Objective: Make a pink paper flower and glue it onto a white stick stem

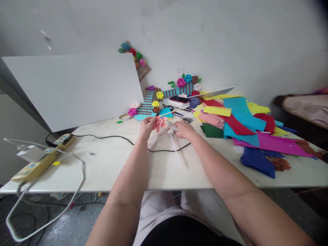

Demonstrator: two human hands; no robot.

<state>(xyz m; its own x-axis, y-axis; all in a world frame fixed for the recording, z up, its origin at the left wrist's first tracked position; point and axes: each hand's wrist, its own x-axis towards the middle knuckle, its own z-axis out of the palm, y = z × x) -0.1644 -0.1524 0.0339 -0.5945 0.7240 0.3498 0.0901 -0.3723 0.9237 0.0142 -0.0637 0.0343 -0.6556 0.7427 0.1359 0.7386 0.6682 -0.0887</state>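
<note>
pinching the coral paper flower [159, 123] at its left edge, the left hand [148, 126] holds it above the middle of the table [115, 164], fingertips bunched together; a thin pale wooden stick [167, 113] slants from them toward the far right. the right hand [185, 130] is closed around a whitish glue gun [172, 128], just right of the flower, though whether a finger presses the trigger i cannot tell. the step in hand looks like gluing the petals, and the next move seems to call for a steady left pinch and a small, careful touch of the nozzle; whether it meets the paper already is too small to tell. the petals look soft and crinkled, narrow and loosely fanned, while the glue stick [173, 141] is a smooth, milky rod jutting toward the near side. farther off, a turquoise cut-out [146, 108] wears a grid of brown strips and ruffled blooms around its edges. to the right, folded crepe sheets [241, 112] overlap in limp, matte layers of red, blue, yellow and magenta.
</note>
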